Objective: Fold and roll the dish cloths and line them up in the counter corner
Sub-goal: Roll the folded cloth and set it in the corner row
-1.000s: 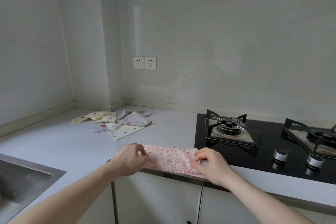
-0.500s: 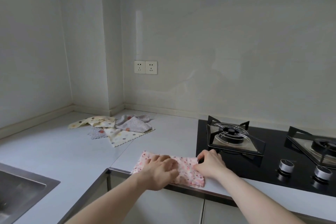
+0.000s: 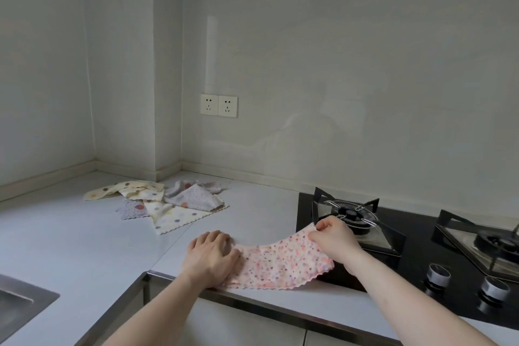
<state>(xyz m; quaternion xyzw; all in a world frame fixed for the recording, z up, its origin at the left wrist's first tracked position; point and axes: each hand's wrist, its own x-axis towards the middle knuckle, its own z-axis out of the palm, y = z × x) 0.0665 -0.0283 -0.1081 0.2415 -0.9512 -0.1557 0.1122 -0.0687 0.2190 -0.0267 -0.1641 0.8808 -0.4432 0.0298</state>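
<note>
One pink cloth [image 3: 283, 264]: left hand [image 3: 213, 257] presses it flat, right hand [image 3: 334, 236] fingers pinch its corner

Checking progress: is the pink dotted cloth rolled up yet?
No. The pink cloth lies as a long flat strip; left hand presses one end, right hand pinches the lifted other end.
</note>
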